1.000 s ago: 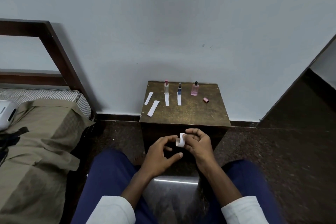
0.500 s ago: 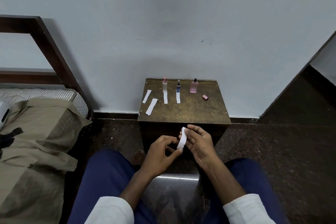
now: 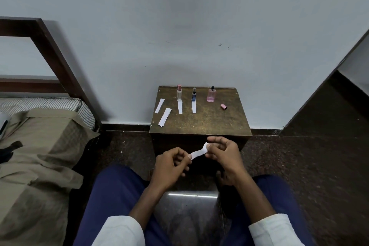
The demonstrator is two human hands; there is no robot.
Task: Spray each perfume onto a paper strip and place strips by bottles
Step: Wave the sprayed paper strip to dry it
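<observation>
I see my left hand [image 3: 169,163] and right hand [image 3: 224,153] pinching a paper strip [image 3: 198,153] by its ends, low in the middle, three perfume bottles [image 3: 193,94] on the small table [image 3: 209,122] above

A bed [image 3: 46,146] is seen at the left, covered by a crumpled khaki blanket [image 3: 40,166] over a striped mattress [image 3: 50,104]. A dark wooden bed frame [image 3: 50,50] is set against the pale wall [image 3: 179,26]. A white object [image 3: 3,124], possibly a device, is cut off at the edge. The dark speckled floor [image 3: 299,166] is crossed by a bright reflection.
</observation>
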